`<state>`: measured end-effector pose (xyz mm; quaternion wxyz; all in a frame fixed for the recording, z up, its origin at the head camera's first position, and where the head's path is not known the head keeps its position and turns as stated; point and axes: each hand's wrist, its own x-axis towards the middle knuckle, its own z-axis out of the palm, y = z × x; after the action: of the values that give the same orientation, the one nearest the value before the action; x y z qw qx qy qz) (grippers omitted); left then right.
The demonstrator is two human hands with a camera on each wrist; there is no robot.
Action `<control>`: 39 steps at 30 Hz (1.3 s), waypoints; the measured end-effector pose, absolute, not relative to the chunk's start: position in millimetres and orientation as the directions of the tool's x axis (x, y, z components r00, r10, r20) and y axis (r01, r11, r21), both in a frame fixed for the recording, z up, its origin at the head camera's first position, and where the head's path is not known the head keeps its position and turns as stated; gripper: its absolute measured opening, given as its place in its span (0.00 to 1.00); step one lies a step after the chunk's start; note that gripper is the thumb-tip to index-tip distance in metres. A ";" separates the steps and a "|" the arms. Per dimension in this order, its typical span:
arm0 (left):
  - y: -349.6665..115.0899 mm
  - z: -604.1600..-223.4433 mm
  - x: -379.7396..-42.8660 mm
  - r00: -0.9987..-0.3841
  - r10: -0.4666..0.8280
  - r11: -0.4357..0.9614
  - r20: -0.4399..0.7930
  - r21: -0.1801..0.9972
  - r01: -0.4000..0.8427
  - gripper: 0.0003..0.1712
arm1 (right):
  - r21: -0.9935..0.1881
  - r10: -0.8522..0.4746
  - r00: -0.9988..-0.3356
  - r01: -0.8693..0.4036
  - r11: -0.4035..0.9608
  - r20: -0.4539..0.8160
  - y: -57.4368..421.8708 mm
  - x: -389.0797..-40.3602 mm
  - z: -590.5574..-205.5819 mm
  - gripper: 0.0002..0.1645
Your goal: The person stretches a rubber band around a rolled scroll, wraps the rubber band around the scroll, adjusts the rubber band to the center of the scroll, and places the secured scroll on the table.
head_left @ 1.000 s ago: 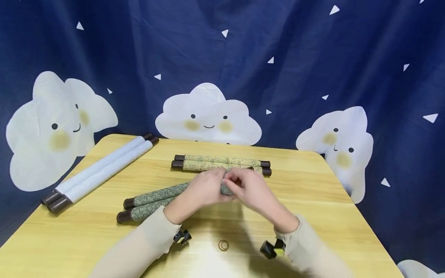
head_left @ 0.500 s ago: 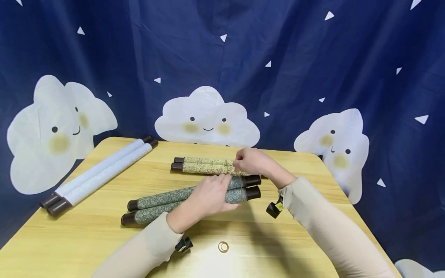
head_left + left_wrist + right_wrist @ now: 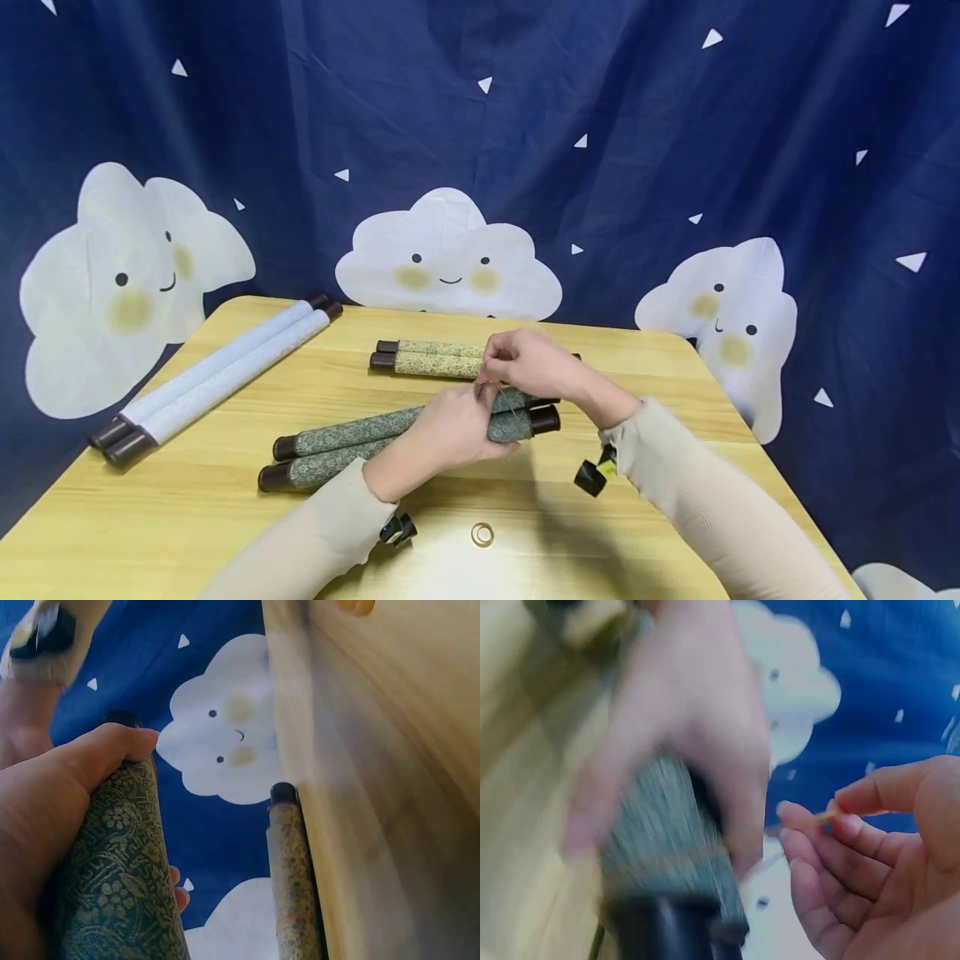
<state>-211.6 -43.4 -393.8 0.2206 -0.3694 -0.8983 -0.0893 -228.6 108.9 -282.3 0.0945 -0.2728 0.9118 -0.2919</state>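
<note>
My left hand (image 3: 457,427) grips a green patterned scroll (image 3: 348,433) with two rolls and dark end knobs, near its right end. In the left wrist view the thumb lies along the brocade of the upper roll. My right hand (image 3: 534,364) is just above that end, its thumb and fingers pinching a thin tan rubber band (image 3: 826,817). The right wrist view shows the band crossing the scroll close to the knobs and pulled out toward the fingertips. Motion blurs the left hand and scroll there.
A yellow patterned scroll (image 3: 435,360) lies behind the hands, its right part mostly hidden. A pale blue-white scroll (image 3: 240,367) slants along the table's left side. Loose rubber bands (image 3: 482,534) lie on the wooden table (image 3: 675,417) near the front. A blue curtain (image 3: 450,100) hangs behind.
My right hand drew away from the green scroll up and right, then came back slightly left and down toward the left hand. The left hand keeps its grip; the scroll swung lower at its right end.
</note>
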 end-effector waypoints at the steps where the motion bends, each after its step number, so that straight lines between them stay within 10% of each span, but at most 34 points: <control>1: -45.3 -393.8 -213.2 -0.627 0.615 0.709 0.477 0.013 0.705 0.54 | -0.577 -0.564 -0.826 -0.470 0.668 0.020 108.0 -220.9 -281.7 0.09; 14: -72.9 -355.8 -226.0 -0.878 0.423 0.787 0.224 0.389 0.479 0.50 | -0.606 -0.557 -0.815 -0.525 0.598 0.157 131.2 -148.3 -315.3 0.05; 25: -89.2 -342.3 -224.5 -0.897 0.422 0.738 0.129 0.526 0.423 0.66 | -0.763 -0.472 -0.879 -0.344 0.547 0.058 155.0 -146.5 -365.1 0.07; 39: -80.1 -361.6 -229.8 -0.864 0.489 0.763 0.116 0.423 0.489 0.58 | -0.496 -0.492 -0.791 -0.612 0.616 0.364 133.7 -127.4 -347.6 0.14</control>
<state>-229.8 -80.1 -361.6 -0.0008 -0.2603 -0.9389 -0.2250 -127.4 133.7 -347.6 -0.0962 -0.3089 0.8937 -0.3108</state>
